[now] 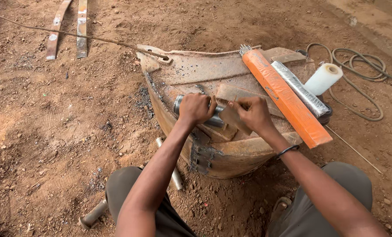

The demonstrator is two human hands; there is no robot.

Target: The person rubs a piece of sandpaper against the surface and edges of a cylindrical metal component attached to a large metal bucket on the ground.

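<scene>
My left hand (196,108) is closed over a short grey metal pipe (179,103) that lies on a rusty curved metal shell (231,156). My right hand (253,113) pinches a small flat brown metal plate (231,117) and holds it against the pipe's right end. Both hands meet over the middle of the shell. The part of the pipe under my left hand is hidden.
A long orange box (288,101) with welding rods sticking out of its far end, a silver foil packet (300,88) and a white roll (323,79) lie on the shell's right side. A coiled hose (358,66) lies at the right, two metal strips (68,28) at the far left, pipes (175,175) by my knee.
</scene>
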